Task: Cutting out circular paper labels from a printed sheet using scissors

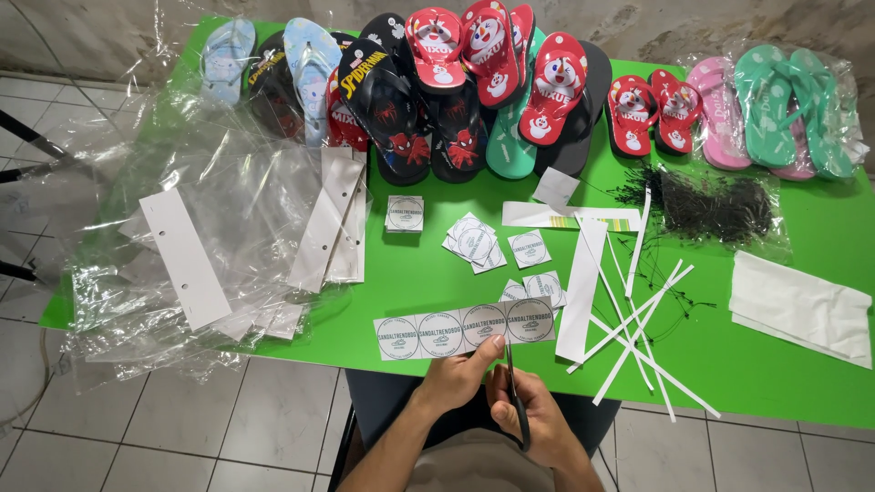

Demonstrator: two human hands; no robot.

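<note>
While bent over the near edge of the green table (784,364), both hands at lower centre of frame. Left hand (458,375) pinching the lower edge of a paper strip (465,330) of four round printed labels, thumb on top, fingers hidden beneath. Right hand (533,421) closed around scissors (516,396), blades pointing up at the strip's lower edge between third and fourth label; handles mostly buried in the grip, hard to make out. Forearms cut off by bottom of frame.

Cut label squares (474,242) scattered just above the strip, a small stack (405,214) further up. Thin white paper offcuts (638,328) crisscrossed to the right. Pile of black ties (720,205) under clear film, individual pieces not distinguishable. Folded white sheets (802,305) at right edge. Clear plastic bags (210,237) with white card headers at left, spilling off the table; count unclear. Flip-flops (474,91) overlapping along the top, several partly hidden; bagged pairs (775,109) at upper right.
</note>
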